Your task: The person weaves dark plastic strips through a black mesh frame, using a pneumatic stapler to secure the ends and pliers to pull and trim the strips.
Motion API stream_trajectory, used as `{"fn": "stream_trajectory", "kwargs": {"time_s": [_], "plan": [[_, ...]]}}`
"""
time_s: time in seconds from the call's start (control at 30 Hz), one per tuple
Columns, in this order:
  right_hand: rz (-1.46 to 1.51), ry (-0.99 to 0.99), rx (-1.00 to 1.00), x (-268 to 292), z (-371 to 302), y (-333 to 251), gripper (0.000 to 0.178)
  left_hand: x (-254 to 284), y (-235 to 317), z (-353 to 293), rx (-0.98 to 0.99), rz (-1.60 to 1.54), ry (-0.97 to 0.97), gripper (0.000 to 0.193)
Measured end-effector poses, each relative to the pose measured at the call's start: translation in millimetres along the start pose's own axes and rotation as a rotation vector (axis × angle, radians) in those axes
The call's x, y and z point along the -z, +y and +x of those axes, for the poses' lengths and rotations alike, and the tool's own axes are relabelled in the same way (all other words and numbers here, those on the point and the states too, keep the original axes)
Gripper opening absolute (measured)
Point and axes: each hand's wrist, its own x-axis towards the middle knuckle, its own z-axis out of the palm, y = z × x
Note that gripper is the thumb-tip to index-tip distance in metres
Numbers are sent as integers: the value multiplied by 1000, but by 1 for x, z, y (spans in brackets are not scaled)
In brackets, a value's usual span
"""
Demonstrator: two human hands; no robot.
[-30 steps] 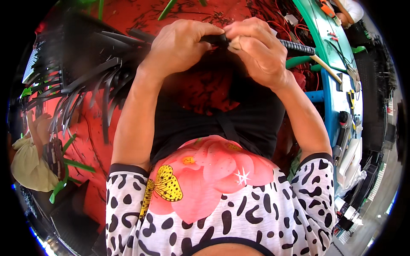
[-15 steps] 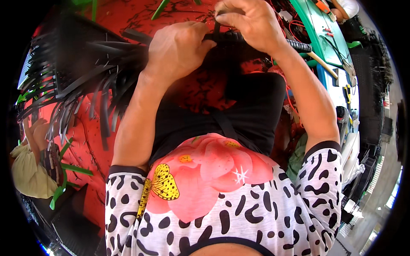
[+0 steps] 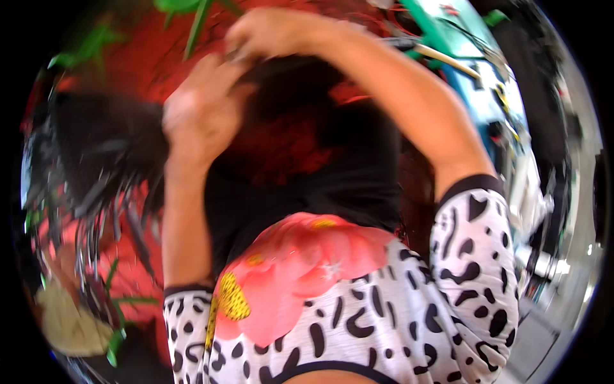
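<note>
Both hands are smeared by motion, above my black-clad lap. My left hand (image 3: 208,109) is raised, its thumb toward the right and its fingers reaching up beside the other hand; its grip is too blurred to read. Above it and a little to the right, my right hand (image 3: 272,33) has its fingers curled in, close to the left fingertips. What they pinch does not show clearly. Left of my left hand spreads a dark bundle of flat black strips (image 3: 105,144), their loose ends fanning downward. A dark shape (image 3: 291,73) lies below my right forearm, its outline lost in blur.
Red floor (image 3: 137,54) with dark scraps lies ahead, with green legs (image 3: 197,29) on it. A teal-green table (image 3: 460,25) stands at upper right, near a tool with a pale handle (image 3: 448,59). Another person's beige clothing (image 3: 73,317) shows at lower left.
Both hands have shifted left in the view and come closer together. My right forearm now reaches farther across. The surroundings have swung as well, and the picture is more blurred.
</note>
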Motion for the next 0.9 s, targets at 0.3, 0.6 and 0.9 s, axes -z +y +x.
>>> {"fn": "stream_trajectory", "kwargs": {"time_s": [0.3, 0.6, 0.9], "plan": [[-103, 1087, 38, 12, -156, 13, 25, 6, 0, 8, -18, -182, -99, 20], [-876, 1191, -1228, 66, -507, 146, 21, 13, -10, 7, 121, -265, -250, 19], [-663, 604, -1876, 56, -647, 177, 36, 19, -9, 8, 227, -256, -331, 22]]}}
